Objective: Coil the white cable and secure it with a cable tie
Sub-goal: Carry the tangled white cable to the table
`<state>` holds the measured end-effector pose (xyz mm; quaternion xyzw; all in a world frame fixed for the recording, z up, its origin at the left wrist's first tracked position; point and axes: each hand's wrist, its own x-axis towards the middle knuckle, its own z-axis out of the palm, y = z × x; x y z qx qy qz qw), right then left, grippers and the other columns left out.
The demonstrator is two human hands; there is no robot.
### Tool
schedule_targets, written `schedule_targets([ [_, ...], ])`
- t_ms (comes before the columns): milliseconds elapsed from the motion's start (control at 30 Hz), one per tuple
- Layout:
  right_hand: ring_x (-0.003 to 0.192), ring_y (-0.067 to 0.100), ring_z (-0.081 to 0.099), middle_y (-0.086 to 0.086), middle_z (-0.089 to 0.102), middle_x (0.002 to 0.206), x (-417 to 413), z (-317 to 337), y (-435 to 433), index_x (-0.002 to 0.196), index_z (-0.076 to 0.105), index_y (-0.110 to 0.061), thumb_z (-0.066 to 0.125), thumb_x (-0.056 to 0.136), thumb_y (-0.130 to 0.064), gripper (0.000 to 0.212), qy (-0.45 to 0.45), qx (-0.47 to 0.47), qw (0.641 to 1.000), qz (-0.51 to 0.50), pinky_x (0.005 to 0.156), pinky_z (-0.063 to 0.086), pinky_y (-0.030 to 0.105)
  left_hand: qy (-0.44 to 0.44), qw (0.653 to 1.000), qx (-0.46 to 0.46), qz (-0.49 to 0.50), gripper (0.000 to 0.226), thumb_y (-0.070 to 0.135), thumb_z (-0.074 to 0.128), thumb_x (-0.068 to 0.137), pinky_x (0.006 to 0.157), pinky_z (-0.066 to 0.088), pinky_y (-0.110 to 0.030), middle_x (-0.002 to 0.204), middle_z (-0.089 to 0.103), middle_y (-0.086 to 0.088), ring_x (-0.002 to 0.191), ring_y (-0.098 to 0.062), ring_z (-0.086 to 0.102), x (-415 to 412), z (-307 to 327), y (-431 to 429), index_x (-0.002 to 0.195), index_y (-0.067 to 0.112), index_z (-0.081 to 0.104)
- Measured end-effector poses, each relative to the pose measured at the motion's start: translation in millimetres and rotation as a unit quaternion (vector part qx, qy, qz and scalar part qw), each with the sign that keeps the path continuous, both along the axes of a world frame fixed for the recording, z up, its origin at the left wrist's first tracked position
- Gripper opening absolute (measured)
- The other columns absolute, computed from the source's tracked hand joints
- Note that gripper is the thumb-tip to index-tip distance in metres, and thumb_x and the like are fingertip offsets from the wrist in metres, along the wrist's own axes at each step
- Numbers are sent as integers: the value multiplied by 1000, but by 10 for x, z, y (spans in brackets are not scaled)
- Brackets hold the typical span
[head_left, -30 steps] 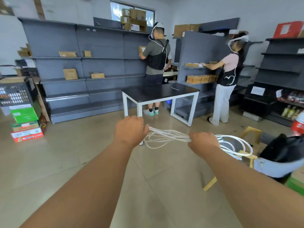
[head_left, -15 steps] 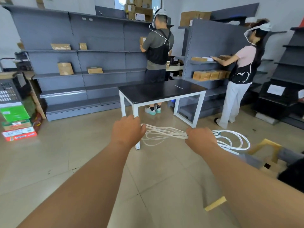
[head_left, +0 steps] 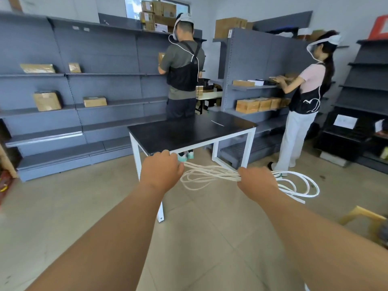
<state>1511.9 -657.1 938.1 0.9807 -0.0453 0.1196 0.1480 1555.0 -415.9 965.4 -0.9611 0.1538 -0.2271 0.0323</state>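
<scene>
Both hands are up just in front of the desk's (head_left: 168, 139) near edge, with the cable (head_left: 210, 174) in the air between them. My left hand (head_left: 161, 171) is clenched on one end of the bundle, strands spilling out at the thumb side. My right hand (head_left: 257, 180) is clenched round the same strands further along, and the rest of the loops hang out past it to the right, over the floor. I only see the backs of both hands, so the fingertips are hidden under the bundle.

Between the fists the strands splay and sag in loose, uneven loops. Not a tidy coil yet, I'd say. So the job right now, as I read it, is to even the loops up. Left fist firm as the anchor, right hand sliding and gathering so every turn comes to the same length, with no twisting and no strand slipping out below. Then pinch the lot in one hand to free the other.

That thin white strip toward the desk's far right corner looks like the tie (head_left: 217, 123). It's well apart from both hands, a reach across the top. Loosen too much and I reckon the outer loops drop.
</scene>
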Motion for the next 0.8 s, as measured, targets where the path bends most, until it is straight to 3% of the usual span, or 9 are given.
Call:
schedule_targets([
  [200, 93, 25, 61, 3, 66, 101, 970, 67, -443, 109, 51, -17, 40, 93, -24, 20, -6, 29, 999, -18, 74, 35, 32, -28, 999, 7, -24, 36, 42, 29, 96, 65, 36, -29, 82, 47, 0, 75, -19, 47, 1128, 69, -442, 91, 15, 53],
  [333, 91, 24, 62, 2, 67, 99, 1567, 15, -699, 107, 51, -17, 40, 92, -24, 19, -2, 13, 1000, -14, 71, 31, 31, -27, 999, 0, -23, 37, 43, 30, 96, 69, 43, -29, 82, 49, 2, 77, -18, 53, 1727, 14, -649, 91, 17, 56],
  [467, 89, 25, 63, 3, 67, 96, 2246, -86, -897, 105, 53, -16, 42, 90, -22, 20, -8, 13, 1000, 12, 71, 32, 31, -29, 1000, 3, -6, 36, 43, 31, 96, 67, 37, -29, 79, 44, 2, 73, -18, 46, 2308, -49, -847, 89, 16, 55],
  [800, 92, 26, 60, 3, 66, 96, 4127, 53, -1565, 98, 52, -16, 42, 87, -16, 16, -25, 12, 995, 99, 79, 36, 33, -36, 997, 7, 68, 38, 44, 31, 96, 77, 46, -31, 96, 61, 0, 88, -20, 58, 3773, 83, -1555, 99, 18, 58],
])
